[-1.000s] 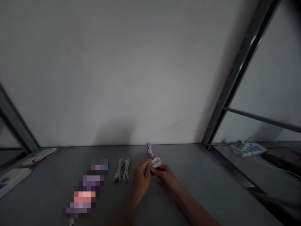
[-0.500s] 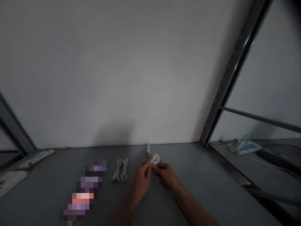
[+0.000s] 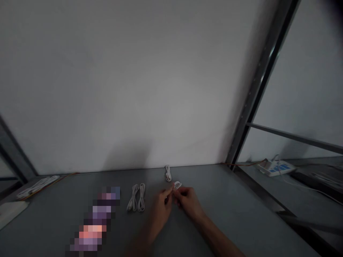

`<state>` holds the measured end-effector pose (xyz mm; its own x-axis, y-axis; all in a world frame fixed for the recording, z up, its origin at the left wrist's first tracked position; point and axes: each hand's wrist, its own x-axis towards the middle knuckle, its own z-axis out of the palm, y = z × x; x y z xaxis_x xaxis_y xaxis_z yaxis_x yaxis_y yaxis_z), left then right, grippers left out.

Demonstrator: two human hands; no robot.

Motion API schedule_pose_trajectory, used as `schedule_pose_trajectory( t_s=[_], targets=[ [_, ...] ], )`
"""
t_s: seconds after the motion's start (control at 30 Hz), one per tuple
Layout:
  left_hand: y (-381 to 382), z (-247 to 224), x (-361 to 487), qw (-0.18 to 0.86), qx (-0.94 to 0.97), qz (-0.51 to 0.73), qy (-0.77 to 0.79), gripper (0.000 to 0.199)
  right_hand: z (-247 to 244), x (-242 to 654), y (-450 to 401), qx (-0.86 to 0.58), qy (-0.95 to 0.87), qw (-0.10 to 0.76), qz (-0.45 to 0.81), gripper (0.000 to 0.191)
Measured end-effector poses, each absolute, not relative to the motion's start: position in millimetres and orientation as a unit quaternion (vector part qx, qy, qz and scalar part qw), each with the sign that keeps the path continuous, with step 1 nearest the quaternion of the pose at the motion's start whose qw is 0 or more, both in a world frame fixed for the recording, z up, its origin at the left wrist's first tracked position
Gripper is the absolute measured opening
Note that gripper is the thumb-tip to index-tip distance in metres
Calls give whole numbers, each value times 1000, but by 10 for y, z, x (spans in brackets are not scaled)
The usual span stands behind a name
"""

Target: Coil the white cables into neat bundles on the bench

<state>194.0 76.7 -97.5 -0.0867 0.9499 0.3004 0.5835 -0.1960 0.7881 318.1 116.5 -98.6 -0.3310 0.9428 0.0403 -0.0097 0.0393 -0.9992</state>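
Close together above the grey tabletop [image 3: 230,214], both my hands pinch a coiled white cable [image 3: 177,185]. My left hand [image 3: 162,207] grips its left side, fingertips closed. From the right, my right hand [image 3: 187,201] holds the lower part between thumb and fingers. The loops stick up past the fingertips; the rest of the cable is hidden by the hands. Just beyond lies another bundled white cable [image 3: 168,173], near the wall. Two more bundled cables, one on the left [image 3: 134,197] and one beside it [image 3: 141,197], lie left of my left hand.
A pixelated, blurred-out object [image 3: 93,221] lies at the left. A white cable bundle [image 3: 39,186] and a pale box [image 3: 12,212] sit at the far left. Metal posts [image 3: 257,92] frame the wall [image 3: 160,89]. At the right is a white power strip [image 3: 277,167] with cords.
The held cable's loops show smaller and are partly turned or drawn down between my hands. My hands stay in nearly the same place; the view has shifted slightly.
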Motion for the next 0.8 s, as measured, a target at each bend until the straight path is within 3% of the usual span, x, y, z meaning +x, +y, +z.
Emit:
schedule_pose_trajectory(
  t_s=[0.27, 0.43, 0.8],
  targets=[
    [744, -863, 1911, 225, 613, 462, 600, 40, -1017, 3150, 1145, -336, -620, 422, 570, 47],
    [738, -817, 1878, 244, 585, 474, 611, 41, -984, 3183, 1120, -345, -709, 467, 401, 16],
    [716, -766, 1900, 319, 583, 451, 596, 47, -991, 3262, 1115, -335, -772, 502, 200, 15]
  ],
)
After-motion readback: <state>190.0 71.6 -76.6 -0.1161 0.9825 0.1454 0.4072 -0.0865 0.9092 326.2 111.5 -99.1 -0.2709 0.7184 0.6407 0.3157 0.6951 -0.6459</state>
